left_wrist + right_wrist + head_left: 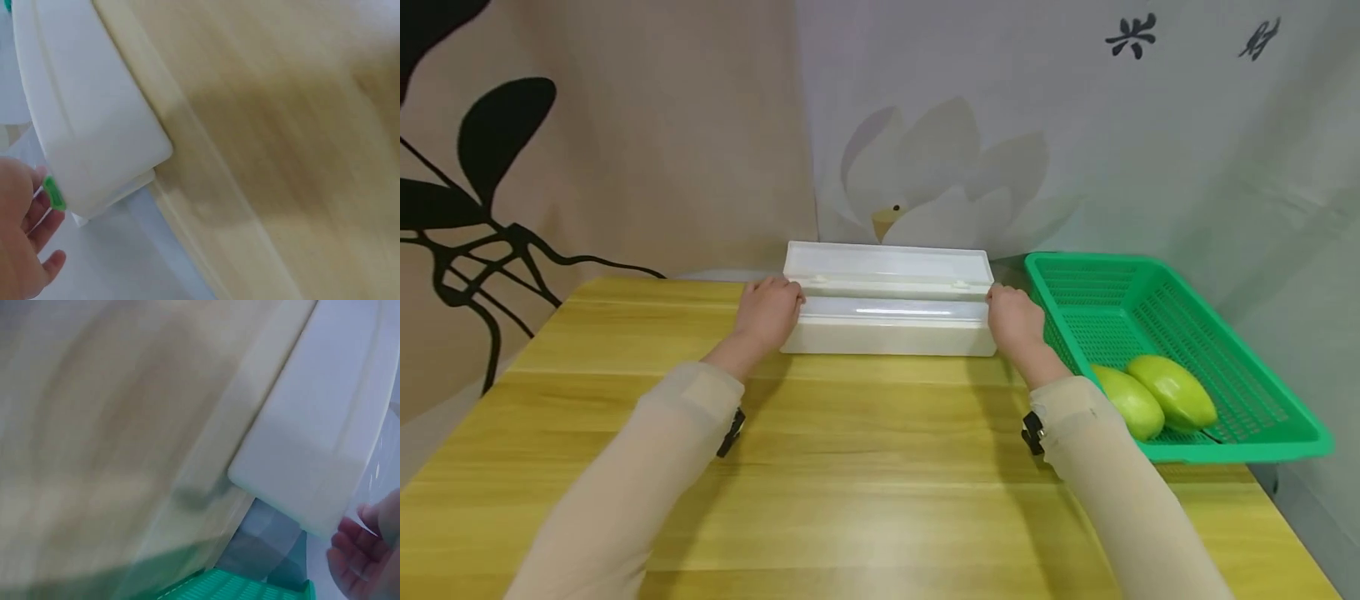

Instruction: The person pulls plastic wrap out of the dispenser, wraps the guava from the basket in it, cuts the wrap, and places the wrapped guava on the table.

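A long white cling film dispenser (pixel 889 338) lies across the far part of the table, its lid (pixel 887 262) raised at the back. Glossy clear film (pixel 891 310) shows along its opening. My left hand (pixel 769 312) grips the dispenser's left end with curled fingers. In the left wrist view, those fingers are at the upper corner beside a small green tab (pixel 54 193). My right hand (pixel 1017 321) holds the right end the same way. Thumb and fingertips meet the box's upper corner in the right wrist view. The fingertips are partly hidden in the head view.
A green plastic basket (pixel 1262 342) stands right of the dispenser, close to my right forearm. Two yellow-green fruits (pixel 1172 392) that look like mangoes lie in it. The wooden table (pixel 865 483) ends at a printed cloth (pixel 962 125) behind.
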`<action>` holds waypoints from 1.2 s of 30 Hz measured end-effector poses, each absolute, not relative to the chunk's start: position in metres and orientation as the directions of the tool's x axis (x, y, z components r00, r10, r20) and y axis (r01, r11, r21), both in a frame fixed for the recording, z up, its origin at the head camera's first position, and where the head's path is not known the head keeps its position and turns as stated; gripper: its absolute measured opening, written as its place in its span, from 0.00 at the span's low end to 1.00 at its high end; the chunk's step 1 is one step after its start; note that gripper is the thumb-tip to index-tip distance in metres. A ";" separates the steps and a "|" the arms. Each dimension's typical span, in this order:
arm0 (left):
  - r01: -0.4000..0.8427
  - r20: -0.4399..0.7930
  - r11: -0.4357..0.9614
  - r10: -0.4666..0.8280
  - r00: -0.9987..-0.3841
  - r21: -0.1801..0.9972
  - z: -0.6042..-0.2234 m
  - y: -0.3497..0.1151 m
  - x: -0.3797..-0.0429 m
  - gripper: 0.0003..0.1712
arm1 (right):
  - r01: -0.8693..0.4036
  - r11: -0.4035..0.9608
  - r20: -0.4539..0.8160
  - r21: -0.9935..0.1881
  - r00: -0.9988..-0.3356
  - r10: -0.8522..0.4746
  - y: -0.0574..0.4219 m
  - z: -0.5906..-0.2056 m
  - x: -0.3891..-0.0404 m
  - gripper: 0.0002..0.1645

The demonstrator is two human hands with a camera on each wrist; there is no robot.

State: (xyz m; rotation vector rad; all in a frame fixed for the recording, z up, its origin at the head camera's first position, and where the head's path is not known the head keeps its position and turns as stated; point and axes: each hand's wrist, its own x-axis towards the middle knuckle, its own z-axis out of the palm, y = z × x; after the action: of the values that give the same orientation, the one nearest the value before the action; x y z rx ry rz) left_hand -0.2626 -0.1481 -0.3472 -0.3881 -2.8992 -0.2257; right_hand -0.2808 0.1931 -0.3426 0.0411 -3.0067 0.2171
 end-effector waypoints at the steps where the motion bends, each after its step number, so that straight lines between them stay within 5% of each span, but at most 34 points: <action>1: 0.269 0.210 0.955 0.239 -0.948 0.126 -0.345 -0.147 -0.263 0.11 | -0.028 0.987 0.116 -0.158 -0.993 -0.010 0.194 -0.341 -0.282 0.14; 12: 0.187 0.171 0.971 0.161 -0.972 0.150 -0.335 -0.140 -0.271 0.12 | 0.129 0.737 -0.072 -0.664 -0.991 0.109 0.203 -0.324 -0.290 0.19; 22: 0.152 0.209 0.988 0.142 -0.968 0.030 -0.333 -0.142 -0.278 0.13 | 0.281 0.452 -0.195 -0.847 -0.954 0.229 0.195 -0.326 -0.303 0.17; 25: 0.120 0.162 0.981 0.095 -0.982 0.153 -0.329 -0.144 -0.280 0.15 | 0.323 0.317 -0.246 -0.892 -0.934 0.260 0.194 -0.324 -0.307 0.18; 31: -0.062 -0.019 0.782 -0.063 -0.998 0.620 -0.316 -0.142 -0.283 0.18 | 0.399 0.069 -0.372 -0.914 -0.895 0.248 0.195 -0.323 -0.312 0.24; 36: -0.212 -0.125 0.612 -0.182 -0.975 0.762 -0.309 -0.139 -0.288 0.18 | 0.430 -0.070 -0.434 -0.900 -0.874 0.216 0.194 -0.325 -0.315 0.20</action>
State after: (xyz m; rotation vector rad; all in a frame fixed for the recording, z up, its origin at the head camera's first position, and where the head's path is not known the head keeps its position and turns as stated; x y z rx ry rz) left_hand -0.2878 -0.1390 -0.3093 0.3482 -2.8520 -1.3556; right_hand -0.3150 0.1945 -0.3248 -0.7877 -2.2409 2.2864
